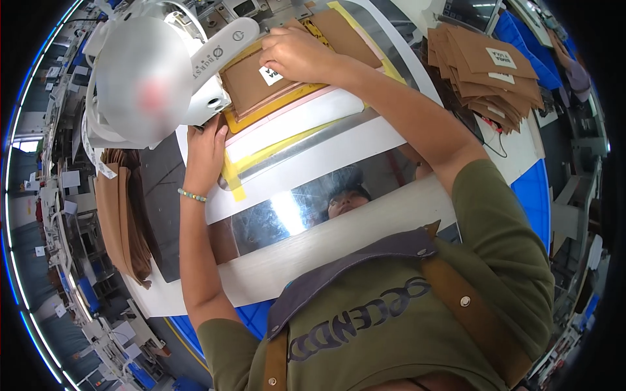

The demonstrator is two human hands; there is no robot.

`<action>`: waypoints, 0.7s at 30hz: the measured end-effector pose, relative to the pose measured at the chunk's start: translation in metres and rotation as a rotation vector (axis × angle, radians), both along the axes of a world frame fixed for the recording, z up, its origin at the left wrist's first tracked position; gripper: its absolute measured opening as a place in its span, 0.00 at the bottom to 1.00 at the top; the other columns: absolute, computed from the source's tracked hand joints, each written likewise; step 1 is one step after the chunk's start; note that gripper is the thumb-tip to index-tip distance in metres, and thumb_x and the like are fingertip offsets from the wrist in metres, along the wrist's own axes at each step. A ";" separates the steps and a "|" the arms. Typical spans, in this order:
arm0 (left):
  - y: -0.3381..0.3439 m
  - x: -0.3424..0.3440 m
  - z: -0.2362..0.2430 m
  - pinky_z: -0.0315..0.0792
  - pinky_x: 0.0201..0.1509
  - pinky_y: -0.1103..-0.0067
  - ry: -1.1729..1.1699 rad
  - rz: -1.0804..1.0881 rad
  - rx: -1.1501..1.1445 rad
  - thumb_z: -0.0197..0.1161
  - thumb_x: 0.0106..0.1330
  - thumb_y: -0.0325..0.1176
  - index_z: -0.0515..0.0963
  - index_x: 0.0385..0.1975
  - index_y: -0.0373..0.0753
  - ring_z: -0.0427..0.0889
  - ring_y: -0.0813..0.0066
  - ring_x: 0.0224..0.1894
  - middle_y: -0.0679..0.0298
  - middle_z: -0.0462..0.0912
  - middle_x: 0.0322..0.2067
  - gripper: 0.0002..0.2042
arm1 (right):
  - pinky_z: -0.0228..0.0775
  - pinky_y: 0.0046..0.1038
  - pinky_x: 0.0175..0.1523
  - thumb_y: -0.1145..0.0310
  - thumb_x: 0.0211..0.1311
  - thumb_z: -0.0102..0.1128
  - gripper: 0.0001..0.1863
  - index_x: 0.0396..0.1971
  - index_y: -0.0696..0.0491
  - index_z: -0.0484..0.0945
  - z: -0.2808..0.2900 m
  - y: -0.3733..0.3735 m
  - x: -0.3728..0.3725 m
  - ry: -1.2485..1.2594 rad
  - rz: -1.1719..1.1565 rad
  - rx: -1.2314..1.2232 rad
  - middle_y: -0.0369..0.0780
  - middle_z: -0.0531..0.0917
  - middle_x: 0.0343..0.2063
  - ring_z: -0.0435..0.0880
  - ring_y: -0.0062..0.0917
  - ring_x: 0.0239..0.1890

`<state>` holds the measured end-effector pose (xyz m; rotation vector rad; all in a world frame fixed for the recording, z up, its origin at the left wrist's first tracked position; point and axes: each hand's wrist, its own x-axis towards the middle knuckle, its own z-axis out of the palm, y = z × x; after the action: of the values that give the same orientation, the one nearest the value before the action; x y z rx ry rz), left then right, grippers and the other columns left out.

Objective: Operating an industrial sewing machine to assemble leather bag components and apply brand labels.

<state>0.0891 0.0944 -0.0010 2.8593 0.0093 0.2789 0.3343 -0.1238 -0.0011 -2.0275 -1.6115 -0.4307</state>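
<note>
A white sewing machine [111, 78] stands at upper left. Beside it, brown panels [244, 94] with a white label sit on a yellow template [261, 111], above pale sheets [300, 115] with yellow tape [236, 182]. My right hand [297, 55] rests on the upper panel with curled, closed fingers; what, if anything, they grip is hidden. My left hand [207, 148] touches the template's lower-left corner beside the machine, its fingertips partly hidden.
Stacked labelled brown pieces [476, 65] lie right, beside a blue bin [525, 42]. More brown pieces [117, 228] hang left. A reflective plate [261, 221] spans the table near me. Part of another person [574, 78] appears at far right. Workstations fill the background.
</note>
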 end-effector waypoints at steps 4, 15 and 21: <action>0.004 0.019 -0.005 0.59 0.75 0.53 0.052 0.036 -0.096 0.51 0.82 0.37 0.73 0.70 0.33 0.68 0.37 0.69 0.43 0.74 0.69 0.22 | 0.70 0.39 0.61 0.69 0.67 0.67 0.07 0.39 0.47 0.92 -0.005 0.001 0.002 0.017 0.042 0.012 0.34 0.88 0.37 0.82 0.32 0.51; 0.005 0.038 0.006 0.55 0.83 0.67 0.047 -0.117 -0.139 0.51 0.85 0.39 0.72 0.74 0.43 0.66 0.58 0.78 0.64 0.71 0.76 0.22 | 0.76 0.38 0.60 0.69 0.67 0.67 0.08 0.43 0.50 0.90 -0.016 0.009 -0.002 0.336 0.123 -0.037 0.37 0.88 0.42 0.84 0.36 0.53; 0.006 0.043 0.007 0.55 0.83 0.67 -0.019 -0.125 -0.228 0.52 0.85 0.37 0.73 0.74 0.44 0.67 0.60 0.78 0.64 0.72 0.76 0.21 | 0.74 0.42 0.63 0.68 0.67 0.64 0.10 0.45 0.48 0.90 -0.012 0.009 -0.011 0.255 0.139 -0.079 0.39 0.87 0.48 0.84 0.36 0.56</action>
<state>0.1320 0.1008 0.0059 2.6180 -0.1318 0.2617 0.3232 -0.1150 -0.0134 -1.9213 -1.6178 -0.0558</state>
